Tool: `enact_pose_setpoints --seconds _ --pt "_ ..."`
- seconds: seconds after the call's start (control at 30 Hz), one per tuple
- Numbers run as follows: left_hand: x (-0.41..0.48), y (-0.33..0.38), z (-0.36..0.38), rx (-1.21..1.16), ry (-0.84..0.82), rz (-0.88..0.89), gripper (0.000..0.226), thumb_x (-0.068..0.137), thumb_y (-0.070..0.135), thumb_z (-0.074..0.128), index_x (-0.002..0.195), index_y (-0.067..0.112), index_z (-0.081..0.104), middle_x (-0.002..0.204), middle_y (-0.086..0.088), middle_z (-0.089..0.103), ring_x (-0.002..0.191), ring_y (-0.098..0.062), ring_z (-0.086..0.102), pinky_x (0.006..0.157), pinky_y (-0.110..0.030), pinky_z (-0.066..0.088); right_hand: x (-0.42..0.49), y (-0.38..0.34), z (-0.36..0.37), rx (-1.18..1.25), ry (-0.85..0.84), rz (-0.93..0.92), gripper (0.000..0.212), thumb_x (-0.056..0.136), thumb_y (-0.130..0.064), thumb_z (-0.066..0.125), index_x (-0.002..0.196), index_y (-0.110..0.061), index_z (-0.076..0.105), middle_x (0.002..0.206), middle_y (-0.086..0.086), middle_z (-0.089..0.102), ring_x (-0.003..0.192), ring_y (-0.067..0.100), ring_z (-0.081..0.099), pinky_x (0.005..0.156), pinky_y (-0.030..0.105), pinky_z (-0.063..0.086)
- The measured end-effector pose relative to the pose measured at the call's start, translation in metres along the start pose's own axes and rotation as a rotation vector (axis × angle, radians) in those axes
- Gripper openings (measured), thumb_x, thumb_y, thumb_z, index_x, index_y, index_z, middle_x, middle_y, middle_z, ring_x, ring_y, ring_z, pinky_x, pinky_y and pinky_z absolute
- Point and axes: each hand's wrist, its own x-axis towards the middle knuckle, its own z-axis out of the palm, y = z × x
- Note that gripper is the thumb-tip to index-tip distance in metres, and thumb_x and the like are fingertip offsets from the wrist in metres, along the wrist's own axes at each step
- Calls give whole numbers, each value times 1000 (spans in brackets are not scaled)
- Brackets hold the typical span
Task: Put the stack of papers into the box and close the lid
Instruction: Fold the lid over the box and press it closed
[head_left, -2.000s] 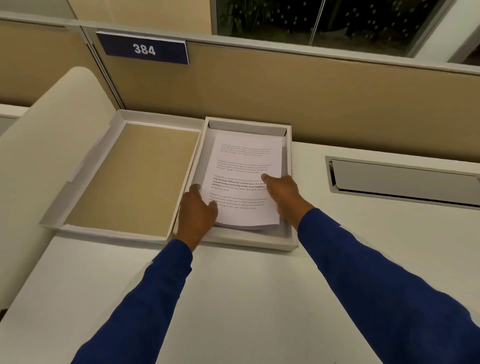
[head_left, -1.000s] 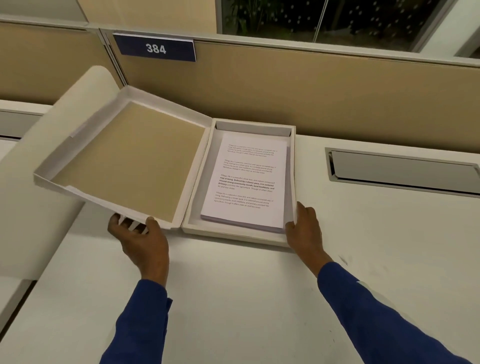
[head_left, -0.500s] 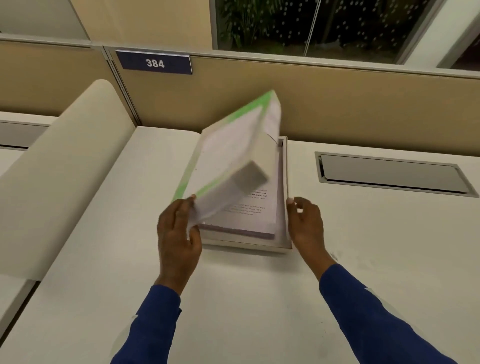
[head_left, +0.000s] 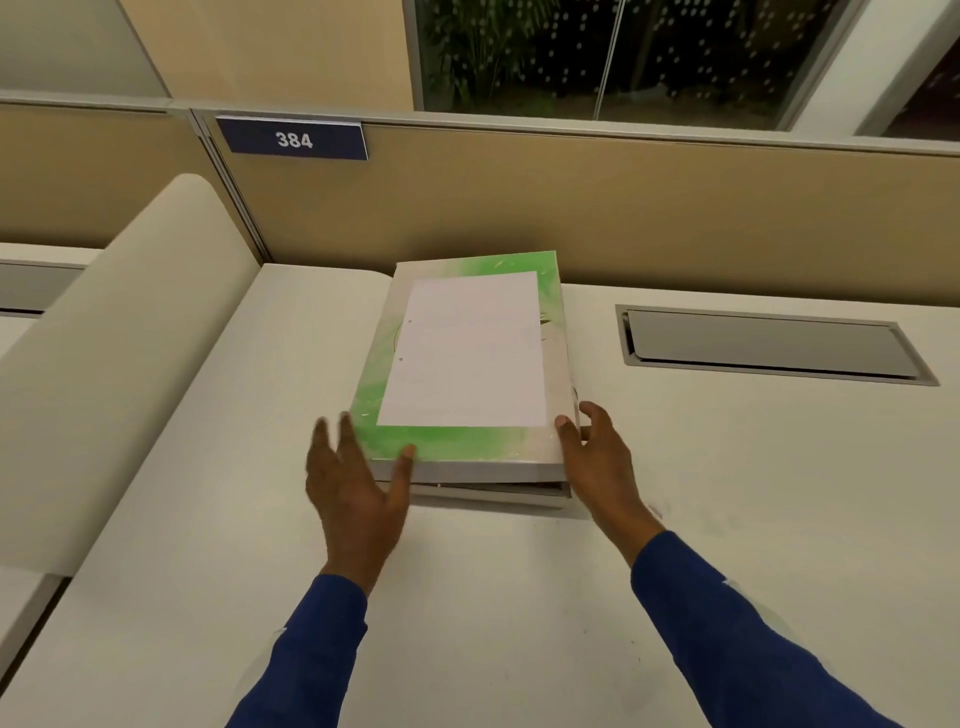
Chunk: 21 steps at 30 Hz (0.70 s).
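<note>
A flat box (head_left: 488, 486) is lying on a pale desk (head_left: 467, 597), near the far edge, just in front of a tan partition (head_left: 623, 208). Its lid (head_left: 467, 364) is folded down over the base. The lid is white with a washed green border, brightest along the near and left sides, and a plain white sheet (head_left: 465, 348) is shown at its centre. At the near right corner a thin dark gap is being left between lid and base, so the lid is not fully seated there. The papers are hidden inside and cannot be seen.

The left hand (head_left: 358, 488) is being held at the near left corner, fingers spread open and slightly blurred, thumb touching the lid's front edge; nothing is being gripped. The right hand (head_left: 597, 462) is being held against the near right corner, fingers loosely curled and apart, thumb on the lid's edge; a firm grip cannot be told. Both arms are covered by blue sleeves (head_left: 727, 623).

Open desk is lying in front of the box and to both sides. A recessed metal hatch (head_left: 769, 345) is set into the desk well to the right. A low rounded divider (head_left: 119, 353) is bordering the desk on the left. A dark sign (head_left: 293, 139) reading 384 is fixed to the partition.
</note>
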Motion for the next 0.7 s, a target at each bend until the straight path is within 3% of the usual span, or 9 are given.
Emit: enact_pose_setpoints --seconds 0.07,0.1,0.23,0.47,0.6,0.7 --pt "6 5 -2 -195 -40 -295 76 101 50 53 158 6 31 155 -22 41 145 -40 37 121 -52 32 -4 8 7 -78 21 -34 52 107 -38 44 154 -16 37 141 14 57 127 30 57 105 44 50" --pt "8 8 -3 -261 -52 -341 66 102 46 53 152 6 39 147 -20 50 136 -39 47 115 -52 40 -6 11 9 -96 29 -48 51 108 -36 43 153 -14 37 141 14 57 128 30 56 107 45 49" --pt "12 14 -10 -272 -17 -239 34 103 31 54 126 7 58 115 -12 64 106 -34 60 92 -49 53 -14 22 16 -104 56 -62 49 109 -32 38 153 -12 40 139 15 57 129 31 55 108 42 46" --pt "21 13 -13 -220 -50 -213 30 104 29 54 123 6 58 110 -14 65 98 -34 61 83 -45 53 -16 21 22 -173 72 -82 46 109 -32 35 151 -15 39 131 14 58 124 34 53 105 47 47" --pt "23 10 -13 -227 -78 -263 30 103 24 55 124 3 57 108 -13 65 94 -30 61 75 -35 47 -14 19 24 -285 31 -54 54 109 -35 33 159 -16 23 139 15 52 131 33 46 103 42 42" --pt "23 5 -13 -222 -89 -313 28 101 25 58 122 7 55 102 -5 62 87 -24 60 60 -25 41 -16 24 22 -371 -37 -13 60 109 -36 33 162 -19 12 145 13 47 134 32 43 105 43 41"
